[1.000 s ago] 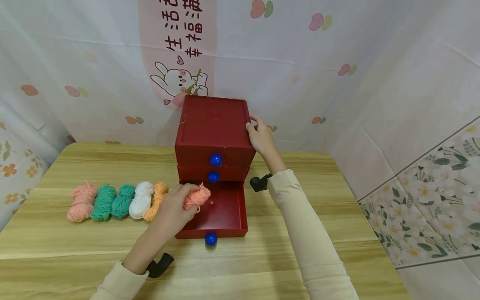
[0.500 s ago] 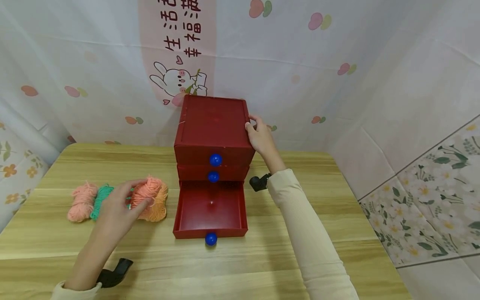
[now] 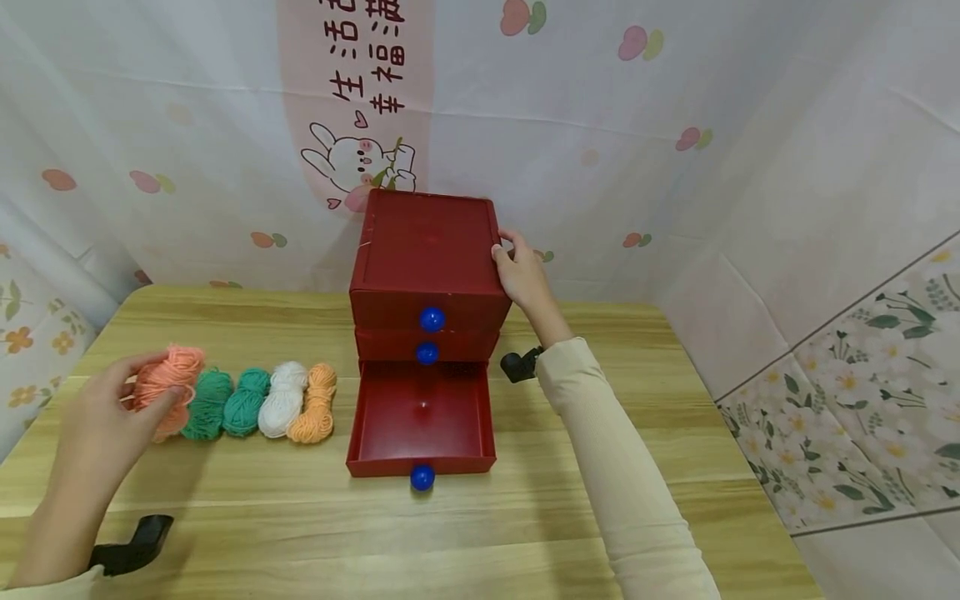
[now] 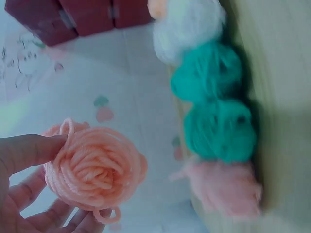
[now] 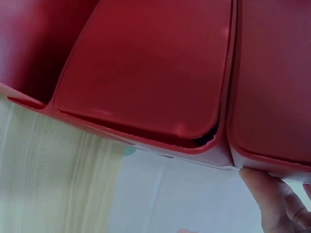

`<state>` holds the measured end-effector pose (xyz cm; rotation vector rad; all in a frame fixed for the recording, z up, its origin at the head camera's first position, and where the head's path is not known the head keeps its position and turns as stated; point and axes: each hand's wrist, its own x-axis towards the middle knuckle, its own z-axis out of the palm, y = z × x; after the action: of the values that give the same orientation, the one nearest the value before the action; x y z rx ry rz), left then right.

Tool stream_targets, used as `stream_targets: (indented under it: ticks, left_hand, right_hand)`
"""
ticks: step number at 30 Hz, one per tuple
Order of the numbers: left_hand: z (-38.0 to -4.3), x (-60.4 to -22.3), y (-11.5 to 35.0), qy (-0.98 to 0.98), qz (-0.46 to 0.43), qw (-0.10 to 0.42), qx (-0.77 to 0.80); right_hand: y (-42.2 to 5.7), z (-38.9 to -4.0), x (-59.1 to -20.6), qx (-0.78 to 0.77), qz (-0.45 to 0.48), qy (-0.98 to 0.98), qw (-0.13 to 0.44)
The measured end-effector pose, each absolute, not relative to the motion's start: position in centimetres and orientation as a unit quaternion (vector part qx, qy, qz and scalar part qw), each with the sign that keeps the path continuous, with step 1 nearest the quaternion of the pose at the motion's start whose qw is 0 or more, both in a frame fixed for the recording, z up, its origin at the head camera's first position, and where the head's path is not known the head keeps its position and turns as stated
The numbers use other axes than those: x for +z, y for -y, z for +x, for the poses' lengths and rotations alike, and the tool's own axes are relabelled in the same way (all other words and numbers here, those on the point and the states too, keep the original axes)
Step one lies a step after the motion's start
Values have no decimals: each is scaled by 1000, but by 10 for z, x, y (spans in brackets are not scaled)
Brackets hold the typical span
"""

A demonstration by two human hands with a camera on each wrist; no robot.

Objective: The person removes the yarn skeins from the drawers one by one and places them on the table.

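A coral skein of yarn [image 4: 99,167] is held in my left hand [image 3: 101,425], thumb on one side and fingers on the other. In the head view it overlaps a pink skein [image 4: 226,187] at the left end of a row on the table. My right hand [image 3: 525,279] rests against the upper right side of a red drawer box [image 3: 427,242], its fingertips at the top edge. The bottom drawer [image 3: 420,417] of that box is pulled out, with nothing lying in it. The two upper drawers are pushed in; each has a blue round knob.
Rightward from the pink skein lie two green skeins [image 3: 243,404], a white skein [image 3: 283,400] and an orange skein [image 3: 313,404], left of the drawer. A printed curtain [image 3: 600,167] hangs behind the wooden table [image 3: 300,533].
My left hand has carried the coral skein from above the open drawer leftward, past the other skeins, to the row's left end. My right hand stays at the box.
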<state>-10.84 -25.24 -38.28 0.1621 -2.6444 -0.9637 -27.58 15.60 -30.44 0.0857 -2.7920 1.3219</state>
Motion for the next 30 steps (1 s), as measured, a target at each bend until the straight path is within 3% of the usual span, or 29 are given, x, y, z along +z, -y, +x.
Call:
stream_targets:
  ticks: [10, 17, 20, 24, 27, 30]
  left_hand:
    - [-120, -403, 298, 937, 95, 193, -276]
    - [-125, -412, 324, 932, 91, 167, -308]
    - [-138, -451, 360, 927, 102, 166, -320]
    - [-142, -470, 378, 931, 120, 165, -304]
    - [-131, -443, 353, 939, 130, 148, -281]
    - [-130, -440, 346, 948, 137, 117, -261]
  right_hand:
    - [-158, -276, -305, 423, 26, 906, 24]
    - [-157, -276, -306, 423, 27, 905, 24]
    - [-157, -276, -306, 421, 26, 906, 26]
    - [-157, -277, -305, 420, 26, 907, 28]
    - [-157, -276, -305, 420, 25, 907, 26]
    - [-157, -275, -304, 420, 25, 907, 26]
